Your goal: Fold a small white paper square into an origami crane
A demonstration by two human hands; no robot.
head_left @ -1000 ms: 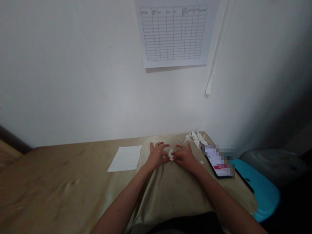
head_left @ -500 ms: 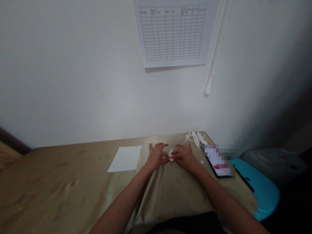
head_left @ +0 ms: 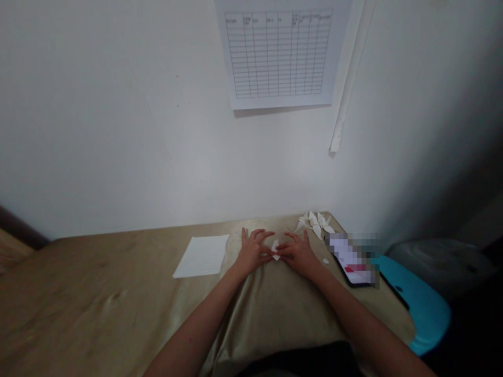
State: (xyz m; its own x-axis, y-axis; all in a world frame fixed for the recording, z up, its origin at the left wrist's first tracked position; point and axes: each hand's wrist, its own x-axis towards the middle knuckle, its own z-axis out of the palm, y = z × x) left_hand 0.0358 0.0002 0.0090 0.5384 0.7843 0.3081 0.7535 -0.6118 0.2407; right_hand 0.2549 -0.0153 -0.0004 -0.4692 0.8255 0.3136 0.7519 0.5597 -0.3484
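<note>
A small folded piece of white paper lies between my two hands, close to the cloth. My left hand grips its left side with thumb and fingertips, the other fingers raised and spread. From the right, my right hand pinches the same paper, its upper fingers lifted. The fingertips of both hands nearly meet and cover part of the paper's lower half. Beyond my right hand sit several folded white paper cranes in a cluster. A tiny white paper scrap lies beside my right wrist.
A lined sheet of paper lies left of my hands on the gold-brown tablecloth. To the right rests a phone with a lit, blurred screen, by a turquoise object. A printed table hangs on the wall behind.
My left hand's upper fingers have shifted slightly, the middle ones reaching a little further right. The folded paper stays between both hands, and the rest looks the same.
</note>
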